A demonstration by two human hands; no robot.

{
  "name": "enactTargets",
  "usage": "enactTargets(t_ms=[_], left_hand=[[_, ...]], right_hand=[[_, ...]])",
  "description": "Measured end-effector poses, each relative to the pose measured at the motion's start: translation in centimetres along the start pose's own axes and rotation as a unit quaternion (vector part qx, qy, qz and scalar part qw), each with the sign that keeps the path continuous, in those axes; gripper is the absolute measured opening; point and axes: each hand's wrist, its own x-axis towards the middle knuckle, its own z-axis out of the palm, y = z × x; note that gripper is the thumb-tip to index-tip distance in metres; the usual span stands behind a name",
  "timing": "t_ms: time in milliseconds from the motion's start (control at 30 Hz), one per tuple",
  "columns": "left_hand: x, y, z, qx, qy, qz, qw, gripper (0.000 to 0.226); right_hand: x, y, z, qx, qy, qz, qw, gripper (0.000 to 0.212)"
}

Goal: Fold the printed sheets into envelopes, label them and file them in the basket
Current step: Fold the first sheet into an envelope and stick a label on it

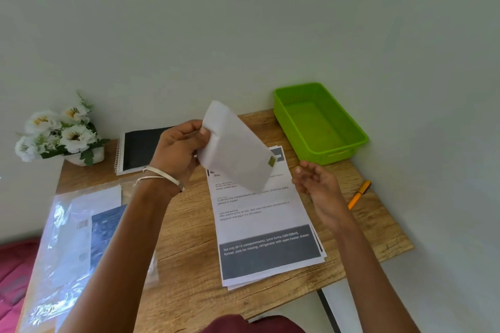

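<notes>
My left hand [180,147] holds a white envelope [235,149] up above the table, thumb on its near face and fingers curled behind its left end. The envelope tilts down to the right and has a small greenish mark near its lower right corner. My right hand [315,180] hovers just right of the envelope, fingers loosely bent, holding nothing and not touching it. Under both hands lies a stack of printed sheets [267,238] with grey bands of text. A green plastic basket [320,123] stands at the back right corner, nothing inside it.
An orange pen [359,194] lies by the table's right edge. A spiral notebook with a black cover [140,151] and a pot of white flowers [61,135] stand at the back left. A clear plastic sleeve with papers [78,246] covers the wooden table's [186,273] left side.
</notes>
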Motion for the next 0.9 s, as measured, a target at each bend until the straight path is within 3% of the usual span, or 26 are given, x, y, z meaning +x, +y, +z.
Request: enactTargets(t_ms=[133, 233, 333, 500, 767, 900], left_hand=[[0.8, 0.6, 1.7, -0.073, -0.035, -0.014, 0.997, 0.017], [1.1, 0.3, 2.0, -0.096, -0.023, -0.026, 0.995, 0.016], [1.5, -0.3, 1.5, -0.079, 0.041, -0.039, 0.995, 0.014], [1.9, -1.7, 0.2, 0.016, 0.141, -0.044, 0.989, 0.014], [1.1, -3.5, 2.9, 0.086, 0.072, -0.118, 0.987, 0.016], [0.9, -4.9, 4.6, 0.143, 0.028, -0.128, 0.981, 0.018]], right_hand=[[0.2, 0.1, 0.8, 0.073, -0.039, 0.051, 0.995, 0.026], [0.3, 0.2, 0.9, 0.097, -0.024, 0.038, 0.994, 0.031], [0.1, -0.5, -0.1, 0.141, 0.010, 0.018, 0.990, 0.029], [-0.5, -2.0, -3.4, 0.035, -0.008, -0.004, 0.999, 0.017], [0.9, -5.1, -6.6, 0.086, 0.167, -0.063, 0.980, 0.008], [2.9, -5.4, -7.2, 0.116, 0.222, -0.046, 0.967, 0.008]])
